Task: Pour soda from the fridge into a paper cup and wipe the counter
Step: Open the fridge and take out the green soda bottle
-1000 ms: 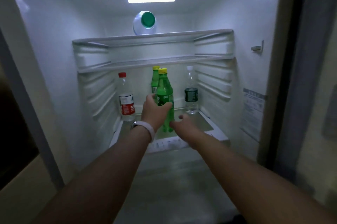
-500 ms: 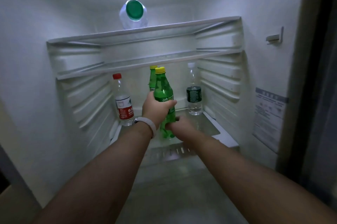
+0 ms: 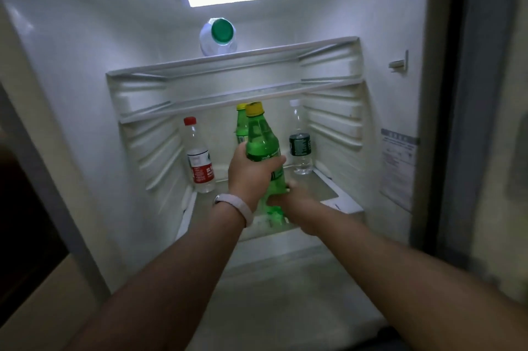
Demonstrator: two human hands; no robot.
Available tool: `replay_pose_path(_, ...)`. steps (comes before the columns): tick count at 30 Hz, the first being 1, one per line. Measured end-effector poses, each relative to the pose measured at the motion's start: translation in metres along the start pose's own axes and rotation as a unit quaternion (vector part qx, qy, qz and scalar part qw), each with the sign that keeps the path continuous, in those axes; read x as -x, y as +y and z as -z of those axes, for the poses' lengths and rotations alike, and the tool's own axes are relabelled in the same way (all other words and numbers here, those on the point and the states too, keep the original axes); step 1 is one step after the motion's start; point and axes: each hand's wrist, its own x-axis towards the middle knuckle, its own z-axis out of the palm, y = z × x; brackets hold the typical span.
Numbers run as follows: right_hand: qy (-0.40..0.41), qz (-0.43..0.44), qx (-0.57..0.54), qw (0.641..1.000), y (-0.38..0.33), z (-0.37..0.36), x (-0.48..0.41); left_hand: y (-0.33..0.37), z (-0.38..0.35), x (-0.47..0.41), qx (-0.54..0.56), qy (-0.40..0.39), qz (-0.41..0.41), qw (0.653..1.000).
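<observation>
Head view looks into the open fridge (image 3: 85, 93), lit from its ceiling. At the front of the bottom shelf (image 3: 324, 189), the left hand (image 3: 251, 173) has its fingers wrapped round the middle of the upright green soda bottle (image 3: 261, 142), and the right hand (image 3: 297, 199) grips its lower part. Behind stand a second green bottle (image 3: 241, 128), a red-capped bottle (image 3: 200, 162) and a dark-labelled bottle (image 3: 299, 145).

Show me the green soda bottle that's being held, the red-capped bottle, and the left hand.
green soda bottle (image 3: 261, 136): head view, on its upper body below the yellow cap.
red-capped bottle (image 3: 200, 168): head view, on its label.
left hand (image 3: 251, 176): head view, on the back of the hand.
</observation>
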Motion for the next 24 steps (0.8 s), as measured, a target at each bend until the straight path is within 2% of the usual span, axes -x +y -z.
replay_pose_path(15, 0.01, 0.001, -0.082, 0.997, 0.021, 0.002, 0.147, 0.047, 0.04, 0.137, 0.078, -0.086, -0.02, 0.993)
replay_pose_path(24, 0.038, -0.001, -0.124, 0.992, 0.044, 0.005, 0.249, 0.072, 0.051, 0.219, 0.047, -0.162, -0.069, 0.983)
